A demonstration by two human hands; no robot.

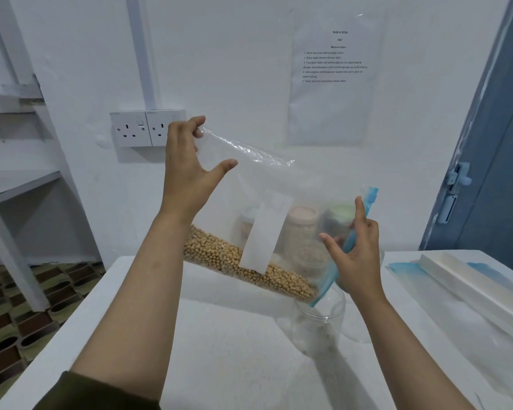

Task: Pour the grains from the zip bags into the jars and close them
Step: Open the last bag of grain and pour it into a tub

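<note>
A clear zip bag [267,184] with a white label hangs tilted above the white table [225,350]. Tan round grains [249,267] lie along its lower edge. My left hand [187,167] pinches the bag's upper left corner with its fingertips, thumb spread out. My right hand [356,250] grips the bag's blue zip strip [347,244] at the right. The strip's lower end points into the mouth of an open clear glass jar [320,321] standing on the table. Behind the bag, blurred through the plastic, stand several filled jars [302,223] with lids.
A white tray [468,279] lies on the table's right side on flat zip bags with blue strips [403,266]. A double wall socket [147,128] and a printed sheet [335,78] are on the wall. White shelving [18,184] stands left, a blue door [492,161] right.
</note>
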